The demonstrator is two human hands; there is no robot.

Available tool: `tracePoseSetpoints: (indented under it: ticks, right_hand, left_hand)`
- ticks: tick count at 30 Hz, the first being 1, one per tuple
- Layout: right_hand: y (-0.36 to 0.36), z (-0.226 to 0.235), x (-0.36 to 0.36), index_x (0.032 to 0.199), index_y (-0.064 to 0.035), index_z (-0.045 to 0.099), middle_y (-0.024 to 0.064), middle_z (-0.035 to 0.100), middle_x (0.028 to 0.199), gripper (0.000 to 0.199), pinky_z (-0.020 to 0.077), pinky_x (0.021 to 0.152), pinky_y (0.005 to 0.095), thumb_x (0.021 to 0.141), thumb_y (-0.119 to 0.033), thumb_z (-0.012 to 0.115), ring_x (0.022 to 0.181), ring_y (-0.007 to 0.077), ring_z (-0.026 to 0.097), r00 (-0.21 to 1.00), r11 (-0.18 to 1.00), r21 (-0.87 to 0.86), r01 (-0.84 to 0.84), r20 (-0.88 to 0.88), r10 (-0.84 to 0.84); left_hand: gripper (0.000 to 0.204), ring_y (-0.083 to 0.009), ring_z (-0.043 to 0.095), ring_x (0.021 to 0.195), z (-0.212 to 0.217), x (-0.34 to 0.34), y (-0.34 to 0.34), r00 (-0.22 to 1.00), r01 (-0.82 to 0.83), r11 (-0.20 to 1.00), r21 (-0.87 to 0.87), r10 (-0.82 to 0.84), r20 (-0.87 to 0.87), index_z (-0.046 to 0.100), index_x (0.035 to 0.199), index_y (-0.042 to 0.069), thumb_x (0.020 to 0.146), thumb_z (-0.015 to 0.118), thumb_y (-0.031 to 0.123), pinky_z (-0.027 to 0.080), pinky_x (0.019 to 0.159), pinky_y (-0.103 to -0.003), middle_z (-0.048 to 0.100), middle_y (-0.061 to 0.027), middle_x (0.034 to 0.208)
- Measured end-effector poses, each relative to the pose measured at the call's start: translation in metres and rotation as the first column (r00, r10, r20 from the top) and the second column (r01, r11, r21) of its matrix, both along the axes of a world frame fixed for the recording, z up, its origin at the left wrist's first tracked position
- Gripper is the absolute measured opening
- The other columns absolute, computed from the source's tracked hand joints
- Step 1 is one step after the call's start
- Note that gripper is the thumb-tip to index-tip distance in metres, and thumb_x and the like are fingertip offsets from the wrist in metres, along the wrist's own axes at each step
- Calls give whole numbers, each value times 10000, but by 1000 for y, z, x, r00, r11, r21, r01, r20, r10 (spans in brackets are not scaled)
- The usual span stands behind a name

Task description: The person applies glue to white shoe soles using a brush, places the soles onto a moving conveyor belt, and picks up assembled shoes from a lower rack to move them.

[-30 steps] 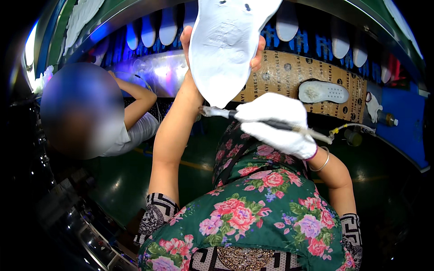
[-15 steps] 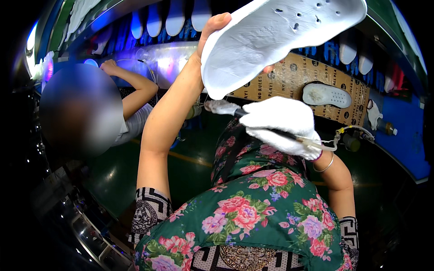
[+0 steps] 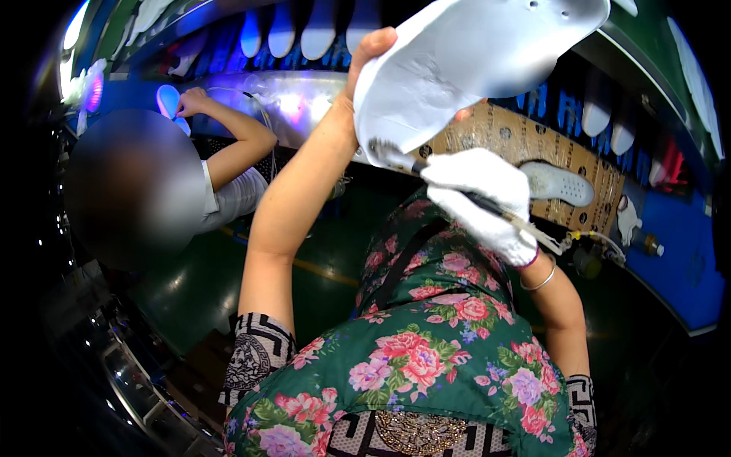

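Observation:
My bare left hand (image 3: 371,52) grips a large white shoe sole (image 3: 449,65) by its edge, with the thumb at the left side and fingertips showing at the lower right. The sole is tilted, its shallow inner face toward me and a few holes near the far end. In a white glove, my right hand (image 3: 483,199) is closed round the handle of a brush (image 3: 392,155). The bristles are against the sole's near, rounded end. From the back of the handle runs a thin pale hose (image 3: 547,238).
A second white sole (image 3: 562,185) lies on a cardboard-covered surface (image 3: 499,126). Several soles (image 3: 316,34) stand on blue holders behind. At right are a loose white glove (image 3: 627,218) and a small bottle (image 3: 651,244). To the left, a co-worker's hand (image 3: 193,102) touches a blue-lit sole (image 3: 168,100).
My right hand has raised the brush from just below the sole onto its near end. The sole has shifted slightly right and up. A blue-lit sole now shows by the co-worker's hand.

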State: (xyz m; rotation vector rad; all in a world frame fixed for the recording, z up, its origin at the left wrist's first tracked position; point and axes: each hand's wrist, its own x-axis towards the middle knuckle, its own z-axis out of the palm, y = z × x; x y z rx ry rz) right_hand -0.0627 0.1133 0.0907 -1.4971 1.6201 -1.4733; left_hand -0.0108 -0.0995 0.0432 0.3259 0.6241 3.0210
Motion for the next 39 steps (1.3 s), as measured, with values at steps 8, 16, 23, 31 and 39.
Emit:
tracePoseSetpoints:
  ticks: [8, 16, 23, 31, 39]
  right_hand:
    - [-6, 19, -28, 979, 26, 722, 113, 697, 909, 192, 518, 714, 279, 790, -9, 723, 773, 179, 661, 944, 968, 102, 230, 218, -248]
    - [-25, 22, -62, 985, -18, 720, 137, 715, 959, 215, 540, 785, 321, 773, 1, 752, 857, 241, 692, 699, 863, -312, 397, -506, -505]
    - [10, 13, -39, 954, 60, 705, 140, 695, 887, 151, 501, 564, 241, 821, -10, 689, 610, 137, 619, 824, 991, 46, 126, 551, -130]
    - [50, -33, -56, 1077, 54, 657, 109, 664, 869, 201, 481, 556, 229, 881, 12, 646, 618, 136, 593, 403, 839, 153, 522, 823, -400]
    - [51, -71, -46, 1151, 63, 603, 106, 643, 941, 243, 478, 590, 255, 925, -25, 601, 674, 151, 583, 93, 812, 239, 533, 937, -337]
  left_hand:
    - [812, -415, 613, 1075, 3, 27, 17, 950, -240, 971, 17, 231, 211, 326, 1479, 68, 850, 552, 528, 563, 853, -524, 532, -260, 1306]
    - [811, -392, 624, 1079, -17, 42, 69, 955, -228, 973, 21, 220, 201, 282, 1498, 73, 900, 463, 589, 544, 901, -476, 526, -226, 1337]
    - [955, -386, 559, 1185, -14, 103, 47, 899, -357, 923, 143, 299, 319, 211, 1515, 48, 850, 576, 629, 511, 977, -506, 430, -241, 1412]
    - [1094, -534, 521, 1136, 74, 70, -45, 892, -245, 968, 56, 247, -378, 219, 1488, 2, 775, 619, 729, 575, 770, -596, 341, -372, 1392]
    - [932, -480, 285, 1388, 70, -24, -137, 830, -556, 712, 429, 509, 229, 83, 1520, -11, 945, 338, 677, 332, 1127, -561, 155, -351, 1514]
